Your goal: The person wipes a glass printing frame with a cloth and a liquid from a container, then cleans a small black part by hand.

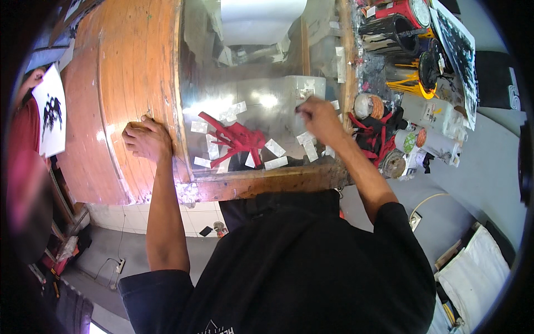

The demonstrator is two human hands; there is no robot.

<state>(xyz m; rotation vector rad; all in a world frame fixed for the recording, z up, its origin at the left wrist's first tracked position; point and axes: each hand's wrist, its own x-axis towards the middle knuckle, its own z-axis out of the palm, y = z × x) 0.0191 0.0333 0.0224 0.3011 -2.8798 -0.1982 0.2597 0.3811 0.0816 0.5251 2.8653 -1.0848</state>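
Observation:
My left hand (147, 139) rests on the orange-brown wooden tabletop (139, 67), its fingers apart and a little bent, with nothing seen in it. Over the right part of the glass panel (250, 83) is my right hand (321, 119), fingers pinched together. A small dark bit shows at its fingertips, too small to name. Beneath and beside that hand lies a pale grey rectangular piece (317, 86). Between my hands a bundle of red cloth strips (242, 138) lies on the glass. Several short white tape pieces (275, 147) are scattered around it.
Paint-stained cans (389, 33), tape rolls (370, 106) and a red-black tangle (378, 133) crowd the right edge. A white sheet (261, 19) lies at the far side. On the left, another person's hand (33, 78) holds a black-printed sheet (51, 111).

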